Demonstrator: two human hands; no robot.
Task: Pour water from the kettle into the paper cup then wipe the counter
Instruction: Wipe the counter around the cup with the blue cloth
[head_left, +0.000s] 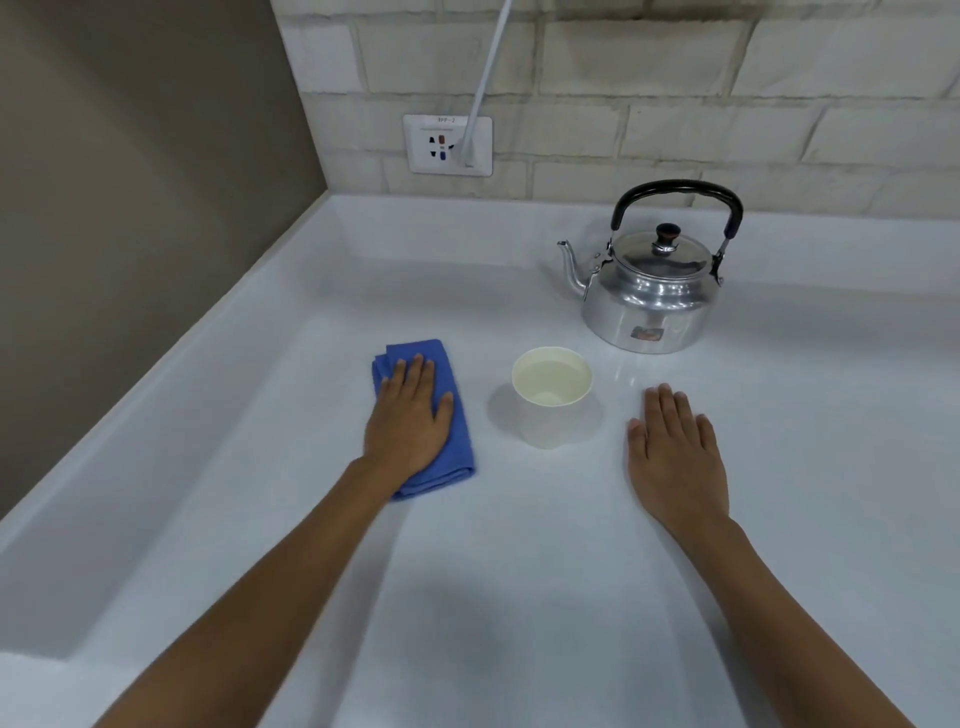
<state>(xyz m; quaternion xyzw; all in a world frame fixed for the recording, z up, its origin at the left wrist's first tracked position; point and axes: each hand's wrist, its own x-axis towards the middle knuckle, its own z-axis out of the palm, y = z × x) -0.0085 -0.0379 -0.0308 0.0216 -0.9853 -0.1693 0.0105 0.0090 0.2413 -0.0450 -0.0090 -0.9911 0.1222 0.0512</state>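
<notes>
One kettle (652, 291) stands upright, spout pointing left toward wall.

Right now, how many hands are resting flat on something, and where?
2. The left hand lies flat on the folded blue cloth, left of the paper cup. The right hand lies flat on the bare counter, right of the cup.
</notes>
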